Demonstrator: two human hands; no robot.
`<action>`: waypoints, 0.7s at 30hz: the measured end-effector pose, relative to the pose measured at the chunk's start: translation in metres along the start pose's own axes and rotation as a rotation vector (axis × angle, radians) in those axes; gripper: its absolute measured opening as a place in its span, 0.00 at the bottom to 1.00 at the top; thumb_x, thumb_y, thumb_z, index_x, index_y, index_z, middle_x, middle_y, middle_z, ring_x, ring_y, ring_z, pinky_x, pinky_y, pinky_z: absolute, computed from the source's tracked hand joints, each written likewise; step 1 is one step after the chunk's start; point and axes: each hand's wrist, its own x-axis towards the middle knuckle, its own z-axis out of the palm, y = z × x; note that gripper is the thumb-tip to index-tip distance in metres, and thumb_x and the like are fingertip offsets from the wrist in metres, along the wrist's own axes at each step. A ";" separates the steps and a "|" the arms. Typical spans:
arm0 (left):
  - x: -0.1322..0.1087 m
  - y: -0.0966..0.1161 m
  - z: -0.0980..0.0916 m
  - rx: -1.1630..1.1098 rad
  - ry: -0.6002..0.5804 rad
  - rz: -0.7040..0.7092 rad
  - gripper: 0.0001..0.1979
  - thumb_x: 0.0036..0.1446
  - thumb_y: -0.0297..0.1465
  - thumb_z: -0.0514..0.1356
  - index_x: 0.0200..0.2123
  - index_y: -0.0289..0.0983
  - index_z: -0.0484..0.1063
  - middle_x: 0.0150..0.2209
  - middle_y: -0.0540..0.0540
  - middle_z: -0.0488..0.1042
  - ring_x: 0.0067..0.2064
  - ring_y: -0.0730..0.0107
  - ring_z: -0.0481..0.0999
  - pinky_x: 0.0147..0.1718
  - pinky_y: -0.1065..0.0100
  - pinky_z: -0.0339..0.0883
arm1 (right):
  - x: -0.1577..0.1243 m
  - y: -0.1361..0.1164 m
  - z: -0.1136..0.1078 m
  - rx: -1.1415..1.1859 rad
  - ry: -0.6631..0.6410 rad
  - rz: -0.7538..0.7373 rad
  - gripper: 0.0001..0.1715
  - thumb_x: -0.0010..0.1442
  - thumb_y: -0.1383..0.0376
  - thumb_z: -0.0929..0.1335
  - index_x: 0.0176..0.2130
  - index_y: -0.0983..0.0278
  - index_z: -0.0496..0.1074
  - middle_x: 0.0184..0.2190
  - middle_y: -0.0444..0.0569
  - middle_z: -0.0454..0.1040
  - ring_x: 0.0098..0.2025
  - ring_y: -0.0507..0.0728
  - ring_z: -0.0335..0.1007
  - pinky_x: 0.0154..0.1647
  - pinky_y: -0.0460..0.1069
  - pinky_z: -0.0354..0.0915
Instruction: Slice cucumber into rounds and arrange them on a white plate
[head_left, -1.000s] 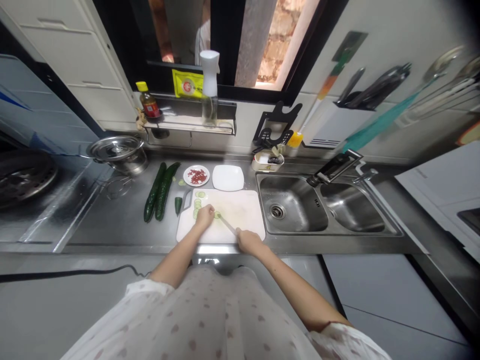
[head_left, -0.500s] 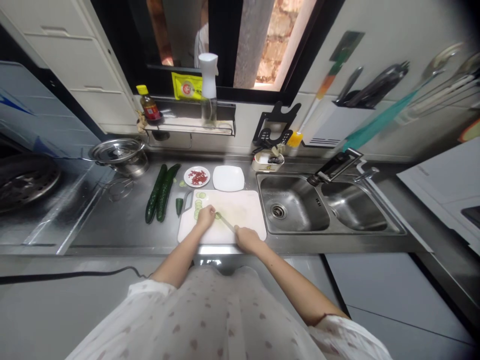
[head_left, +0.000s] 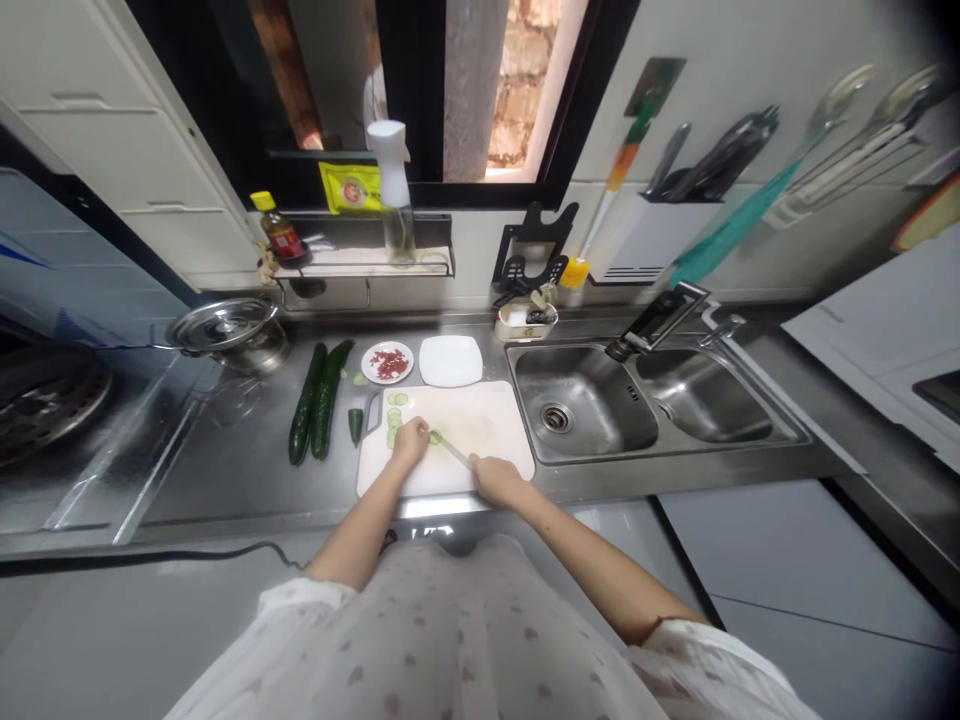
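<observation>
In my right hand (head_left: 496, 481) is a small knife (head_left: 454, 454), gripped by its handle, the blade pointing left and away from me. My left hand (head_left: 411, 440) is closed, its fingertips pinched at the edge of a cucumber slice (head_left: 435, 437) by the knife's tip; the fingers partly hide what they hold. Both hands are over a white cutting board (head_left: 495, 420). More cucumber slices (head_left: 394, 415) lie along the board's left side. A cut cucumber end (head_left: 355, 425) rests left of the board, and two whole cucumbers (head_left: 321, 405) lie farther left.
Behind the board stand a plate (head_left: 367, 364) with chopped red bits and a white square plate (head_left: 451, 360). A double sink (head_left: 585, 400) with a faucet (head_left: 656, 320) is on the right. On the left are a lidded steel pot (head_left: 232, 335) and a stove (head_left: 52, 400).
The camera view has shifted slightly. Both hands, the knife and the cucumber slice stay almost in the same place over the board.
</observation>
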 end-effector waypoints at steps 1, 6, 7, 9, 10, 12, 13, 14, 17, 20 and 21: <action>0.001 0.000 0.000 0.005 -0.002 -0.004 0.08 0.53 0.24 0.57 0.36 0.36 0.74 0.33 0.46 0.77 0.36 0.69 0.73 0.34 0.72 0.60 | 0.001 0.000 0.000 0.001 0.001 0.004 0.18 0.62 0.70 0.56 0.49 0.66 0.65 0.40 0.60 0.75 0.41 0.61 0.74 0.37 0.52 0.66; 0.002 -0.001 0.001 0.021 -0.009 -0.005 0.07 0.54 0.25 0.57 0.36 0.37 0.73 0.35 0.45 0.77 0.36 0.69 0.73 0.35 0.72 0.60 | 0.001 -0.002 0.000 0.018 -0.006 0.028 0.19 0.62 0.70 0.56 0.50 0.67 0.64 0.41 0.61 0.75 0.43 0.61 0.73 0.39 0.52 0.65; 0.002 0.000 0.001 0.023 -0.009 -0.004 0.07 0.54 0.25 0.57 0.36 0.37 0.74 0.34 0.45 0.77 0.36 0.68 0.73 0.35 0.72 0.60 | 0.000 -0.002 0.000 0.021 -0.006 0.031 0.19 0.62 0.70 0.56 0.50 0.66 0.65 0.41 0.61 0.75 0.43 0.61 0.73 0.39 0.52 0.65; 0.002 0.000 0.001 0.025 -0.009 -0.006 0.07 0.54 0.25 0.57 0.36 0.37 0.74 0.33 0.45 0.77 0.36 0.68 0.73 0.35 0.72 0.60 | -0.002 -0.001 0.000 0.019 -0.005 0.032 0.19 0.63 0.69 0.56 0.50 0.66 0.65 0.41 0.61 0.75 0.42 0.61 0.74 0.38 0.52 0.65; 0.001 0.000 0.001 0.023 -0.011 -0.008 0.08 0.54 0.25 0.57 0.36 0.37 0.74 0.33 0.45 0.77 0.36 0.68 0.73 0.35 0.72 0.60 | -0.003 0.000 0.000 0.015 -0.004 0.029 0.18 0.63 0.69 0.56 0.50 0.66 0.65 0.41 0.61 0.75 0.42 0.61 0.74 0.38 0.52 0.65; 0.001 0.001 0.001 0.019 -0.012 -0.015 0.08 0.53 0.24 0.57 0.37 0.37 0.74 0.32 0.46 0.76 0.36 0.68 0.73 0.36 0.71 0.60 | -0.005 0.001 0.000 0.005 -0.011 0.025 0.18 0.63 0.68 0.56 0.50 0.66 0.65 0.41 0.60 0.75 0.42 0.62 0.73 0.38 0.52 0.65; 0.000 0.001 0.001 0.019 -0.011 -0.017 0.09 0.53 0.23 0.57 0.37 0.37 0.74 0.32 0.46 0.76 0.36 0.68 0.74 0.36 0.71 0.60 | -0.006 0.002 0.001 0.001 -0.018 0.024 0.18 0.63 0.68 0.56 0.50 0.66 0.65 0.41 0.60 0.75 0.43 0.62 0.73 0.38 0.52 0.65; 0.000 0.001 0.001 0.021 -0.007 -0.017 0.09 0.53 0.23 0.57 0.37 0.37 0.74 0.32 0.46 0.76 0.37 0.68 0.74 0.36 0.71 0.60 | -0.006 0.003 0.001 -0.001 -0.024 0.025 0.18 0.63 0.67 0.57 0.50 0.66 0.65 0.41 0.60 0.75 0.43 0.62 0.73 0.37 0.52 0.65; 0.001 0.001 0.001 0.027 0.002 -0.009 0.09 0.53 0.23 0.56 0.37 0.37 0.74 0.33 0.45 0.77 0.38 0.66 0.74 0.37 0.71 0.60 | -0.008 0.004 0.001 0.006 -0.035 0.027 0.18 0.63 0.67 0.56 0.50 0.66 0.65 0.40 0.60 0.75 0.42 0.62 0.74 0.36 0.52 0.65; 0.001 0.000 0.002 0.028 0.005 -0.003 0.09 0.53 0.24 0.56 0.36 0.37 0.74 0.34 0.44 0.77 0.38 0.66 0.74 0.37 0.70 0.61 | -0.008 0.003 0.002 0.012 -0.033 0.028 0.18 0.63 0.68 0.56 0.51 0.66 0.65 0.41 0.60 0.75 0.42 0.62 0.73 0.37 0.52 0.65; 0.001 0.000 0.002 0.028 0.006 -0.003 0.09 0.53 0.24 0.56 0.36 0.37 0.74 0.34 0.44 0.77 0.38 0.66 0.74 0.37 0.70 0.61 | -0.007 0.003 0.002 0.013 -0.031 0.032 0.18 0.63 0.68 0.57 0.51 0.66 0.65 0.41 0.60 0.75 0.43 0.62 0.73 0.37 0.52 0.65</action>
